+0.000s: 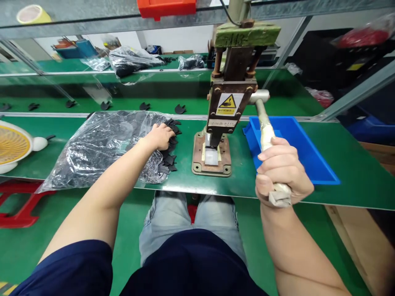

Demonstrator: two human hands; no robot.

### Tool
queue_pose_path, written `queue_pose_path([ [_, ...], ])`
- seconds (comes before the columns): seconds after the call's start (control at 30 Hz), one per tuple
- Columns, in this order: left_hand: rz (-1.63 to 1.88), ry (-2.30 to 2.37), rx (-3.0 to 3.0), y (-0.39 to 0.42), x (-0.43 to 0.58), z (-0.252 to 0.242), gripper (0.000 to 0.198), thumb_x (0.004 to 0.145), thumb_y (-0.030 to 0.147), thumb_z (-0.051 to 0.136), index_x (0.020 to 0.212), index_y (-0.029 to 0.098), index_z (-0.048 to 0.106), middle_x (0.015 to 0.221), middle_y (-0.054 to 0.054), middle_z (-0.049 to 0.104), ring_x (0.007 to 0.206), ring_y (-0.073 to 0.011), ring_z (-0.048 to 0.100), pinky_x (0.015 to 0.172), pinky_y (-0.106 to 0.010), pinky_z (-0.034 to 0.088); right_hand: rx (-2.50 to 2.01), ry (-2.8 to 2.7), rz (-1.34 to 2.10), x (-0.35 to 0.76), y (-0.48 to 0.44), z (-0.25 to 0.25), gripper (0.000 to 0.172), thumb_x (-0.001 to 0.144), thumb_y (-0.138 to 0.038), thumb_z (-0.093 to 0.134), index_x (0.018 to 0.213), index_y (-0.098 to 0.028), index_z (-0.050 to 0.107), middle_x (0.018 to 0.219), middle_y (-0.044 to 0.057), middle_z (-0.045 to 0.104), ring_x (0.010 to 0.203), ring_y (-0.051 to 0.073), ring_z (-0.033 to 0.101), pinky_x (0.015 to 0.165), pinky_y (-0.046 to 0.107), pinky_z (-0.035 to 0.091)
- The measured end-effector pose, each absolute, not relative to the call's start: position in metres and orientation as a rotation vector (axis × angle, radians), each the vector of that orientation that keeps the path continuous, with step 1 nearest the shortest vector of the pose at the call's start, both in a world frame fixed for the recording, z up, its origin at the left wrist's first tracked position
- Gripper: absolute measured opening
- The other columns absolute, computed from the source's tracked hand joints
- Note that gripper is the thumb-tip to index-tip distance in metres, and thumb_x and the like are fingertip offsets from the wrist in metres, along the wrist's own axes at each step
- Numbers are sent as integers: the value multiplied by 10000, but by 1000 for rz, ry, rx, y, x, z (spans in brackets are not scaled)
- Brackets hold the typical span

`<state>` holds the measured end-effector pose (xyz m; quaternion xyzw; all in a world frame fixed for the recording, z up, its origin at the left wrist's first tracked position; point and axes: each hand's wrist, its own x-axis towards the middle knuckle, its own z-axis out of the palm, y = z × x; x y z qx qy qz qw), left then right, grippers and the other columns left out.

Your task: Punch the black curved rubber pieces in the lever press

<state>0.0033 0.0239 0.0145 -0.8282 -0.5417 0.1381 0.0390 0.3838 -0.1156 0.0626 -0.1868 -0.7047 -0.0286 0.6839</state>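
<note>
My left hand (160,136) rests on black curved plastic parts (169,158) spilling from the mouth of a large clear plastic bag (101,144). Its fingers are bent down onto the parts, with the tips partly hidden. My right hand (282,174) is wrapped around the tape-covered lever handle (266,127) of a hand press (230,90). The lever slopes down toward me from the press's right side. Beneath the ram, a pale block (211,156) sits on the rusty base plate (199,166); I cannot make out any part on it.
An open blue bin (311,152) stands right of the press. Several black parts (180,109) lie in a row on the green surface behind the rail. A small fan (15,144) is at the left. An overhead shelf (92,22) holds a tape roll (32,15) and red bin (166,8).
</note>
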Motion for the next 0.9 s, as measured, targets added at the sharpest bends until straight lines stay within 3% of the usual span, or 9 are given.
queue_pose_path([
  [0.17,243,-1630,-2577,23,10,9,407,962,259,553,1279,187,797,1266,-201,763,1297,-422,580,1099,-632,394,-456,-1602,-50,386,-117,64,294,873,-333,773,671,-251,575,654,-69,627,774,159,698,1048,589,606],
  [0.3,-194,-1704,-2638,10,17,23,351,1025,342,544,1218,205,803,1205,-171,792,1212,-361,683,1056,-520,486,-437,-1590,-50,384,-119,64,309,892,-335,763,679,-239,560,665,-66,624,791,151,692,1054,577,597],
  [0.43,-734,-2278,-2687,-8,50,29,219,1014,442,671,1001,225,689,855,-62,799,844,-240,775,774,-342,583,-444,-1570,-46,381,-118,63,323,918,-345,754,690,-238,552,675,-71,617,813,139,699,1081,557,590],
  [0.57,-1210,-2756,-2869,-17,93,19,349,1016,476,727,880,218,534,641,-20,721,577,-161,717,565,-251,549,-408,-1573,-65,381,-116,62,317,911,-334,751,686,-241,547,670,-70,607,810,135,692,1082,533,588],
  [0.7,-1334,-2932,-2971,-16,120,10,430,964,491,810,852,210,504,586,-20,693,512,-136,685,526,-221,534,-410,-1570,-73,381,-115,61,311,890,-347,762,679,-251,554,663,-75,600,788,144,692,1063,543,603],
  [0.9,-1225,-2975,-2978,-8,135,4,437,941,466,836,854,223,483,543,0,661,490,-142,678,511,-211,523,-407,-1560,-76,379,-116,63,309,896,-363,756,683,-244,566,663,-73,597,797,138,695,1053,553,601],
])
